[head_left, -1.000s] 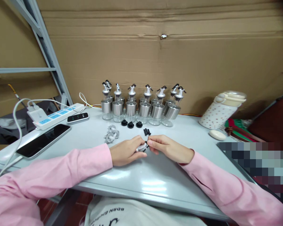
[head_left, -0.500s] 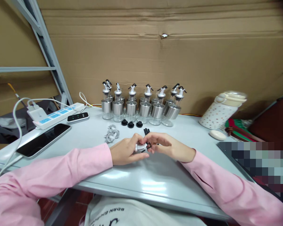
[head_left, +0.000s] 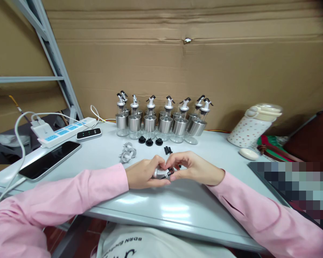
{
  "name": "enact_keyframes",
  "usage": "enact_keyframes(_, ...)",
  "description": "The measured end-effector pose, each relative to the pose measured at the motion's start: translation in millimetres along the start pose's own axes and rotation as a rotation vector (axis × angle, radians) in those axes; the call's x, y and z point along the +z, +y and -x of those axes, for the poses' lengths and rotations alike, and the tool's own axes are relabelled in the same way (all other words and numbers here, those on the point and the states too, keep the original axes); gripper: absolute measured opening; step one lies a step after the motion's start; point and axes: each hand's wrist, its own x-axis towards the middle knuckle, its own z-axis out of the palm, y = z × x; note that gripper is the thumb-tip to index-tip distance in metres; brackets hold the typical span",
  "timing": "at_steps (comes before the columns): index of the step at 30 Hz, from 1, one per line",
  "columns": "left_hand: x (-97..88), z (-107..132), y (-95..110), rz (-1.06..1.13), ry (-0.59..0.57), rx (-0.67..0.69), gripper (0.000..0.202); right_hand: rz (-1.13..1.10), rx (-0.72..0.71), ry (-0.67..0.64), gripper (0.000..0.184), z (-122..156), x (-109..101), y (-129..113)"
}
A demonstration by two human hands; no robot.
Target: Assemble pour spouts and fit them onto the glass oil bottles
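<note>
My left hand (head_left: 144, 174) is closed around a small white pourer spout (head_left: 159, 172) in the middle of the grey table (head_left: 177, 208). My right hand (head_left: 193, 168) meets it from the right, thumb and fingers pinched on the spout's black end piece (head_left: 169, 173). Both hands rest on the tabletop. Just behind them lie a few loose black tube pieces (head_left: 167, 149), three black round caps (head_left: 149, 142) and two white spouts (head_left: 128, 153). A row of several glass and steel dispenser bottles (head_left: 163, 122) stands at the back.
A phone (head_left: 50, 159), a small black device (head_left: 88, 134) and a white power strip (head_left: 64, 132) with cables lie at the left. A dotted thermos jug (head_left: 251, 125) and a cream oval object (head_left: 248, 153) sit at the right. Cardboard (head_left: 177, 53) walls the back.
My right hand has closed in on the spout in my left hand, and its fingers now press the black piece against the spout's end. The hands have come closer together.
</note>
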Motion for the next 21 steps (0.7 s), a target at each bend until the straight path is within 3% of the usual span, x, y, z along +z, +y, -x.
enact_keyframes(10, 0.0, 0.0, -1.6, 0.079, -0.072, 0.126, 0.044, 0.002, -0.033, -0.056, 0.023, 1.6, 0.7, -4.2)
enact_keyframes(16, -1.2, 0.6, -3.5, 0.026, -0.045, 0.314, 0.033, -0.021, 0.015, -0.079, 0.025, 1.6, -5.1, -2.4)
enact_keyframes(21, 0.9, 0.2, -4.4, -0.032, -0.011, 0.286, 0.033, -0.086, 0.037, -0.120, 0.027, 1.3, -8.1, 0.7)
